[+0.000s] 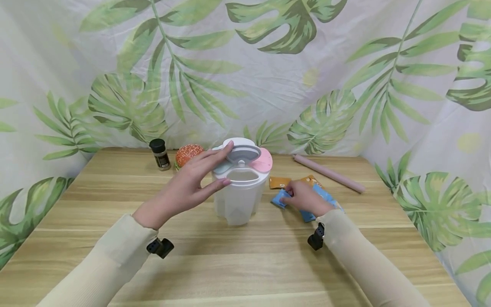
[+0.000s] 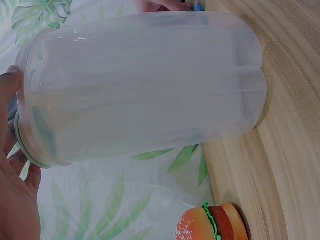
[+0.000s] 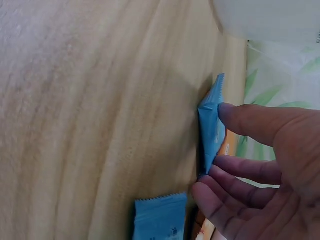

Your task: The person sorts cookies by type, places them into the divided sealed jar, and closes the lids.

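Observation:
A translucent storage container (image 1: 237,207) stands upright on the table, its lid divided into coloured sections. The lid's grey-lined front flap (image 1: 243,154) is raised above an oval opening. My left hand (image 1: 192,181) rests against the lid with its fingers stretched out, the thumb near the opening's front rim. To the container's right, my right hand (image 1: 307,197) pinches a small blue packet (image 3: 210,130) between thumb and fingers, close to the tabletop. Another blue packet (image 3: 160,217) lies beside that hand. Orange packets (image 1: 279,183) are just behind it.
A black-capped seasoning jar (image 1: 159,154) and a toy hamburger (image 1: 188,154) stand at the back left of the wooden table (image 1: 245,273). At the back right lies a pinkish rod (image 1: 329,173). A leaf-patterned cloth (image 1: 268,85) hangs behind the table.

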A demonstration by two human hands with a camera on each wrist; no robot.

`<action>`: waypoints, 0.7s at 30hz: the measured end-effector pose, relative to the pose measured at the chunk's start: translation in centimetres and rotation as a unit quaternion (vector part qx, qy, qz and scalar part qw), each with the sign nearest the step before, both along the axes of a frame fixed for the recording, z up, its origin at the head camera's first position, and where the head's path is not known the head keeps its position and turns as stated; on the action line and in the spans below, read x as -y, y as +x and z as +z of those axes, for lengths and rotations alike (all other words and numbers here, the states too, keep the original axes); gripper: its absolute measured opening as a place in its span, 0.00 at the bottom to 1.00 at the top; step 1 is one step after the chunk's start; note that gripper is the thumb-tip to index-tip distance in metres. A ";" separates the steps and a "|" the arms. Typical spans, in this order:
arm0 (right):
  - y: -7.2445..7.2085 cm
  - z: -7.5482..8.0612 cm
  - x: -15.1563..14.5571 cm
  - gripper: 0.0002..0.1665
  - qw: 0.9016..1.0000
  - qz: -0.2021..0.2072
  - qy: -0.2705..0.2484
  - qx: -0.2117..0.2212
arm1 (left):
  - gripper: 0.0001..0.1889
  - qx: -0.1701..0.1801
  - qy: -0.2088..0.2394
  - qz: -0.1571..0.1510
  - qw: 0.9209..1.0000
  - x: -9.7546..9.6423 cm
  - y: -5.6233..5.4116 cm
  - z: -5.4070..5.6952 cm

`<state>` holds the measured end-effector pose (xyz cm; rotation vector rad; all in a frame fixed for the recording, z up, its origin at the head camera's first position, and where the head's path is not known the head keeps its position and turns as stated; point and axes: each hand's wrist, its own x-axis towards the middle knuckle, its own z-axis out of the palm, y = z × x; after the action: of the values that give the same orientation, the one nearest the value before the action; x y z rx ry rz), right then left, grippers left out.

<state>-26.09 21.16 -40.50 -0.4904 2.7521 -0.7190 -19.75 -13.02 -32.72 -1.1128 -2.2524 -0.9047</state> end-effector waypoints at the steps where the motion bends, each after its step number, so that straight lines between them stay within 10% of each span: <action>1: 0.0 -0.1 0.0 0.16 1.000 -0.001 -0.002 0.001 | 0.44 0.000 0.000 0.000 1.000 0.0 0.0 0.0; 21: 0.4 0.0 0.0 0.17 0.999 -0.004 -0.033 0.000 | 0.45 0.008 0.006 -0.002 1.000 0.0 0.1 0.1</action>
<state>-25.64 21.20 -40.54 -0.4937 2.7379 -0.8144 -19.60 -13.07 -32.59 -1.1096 -2.2558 -0.9318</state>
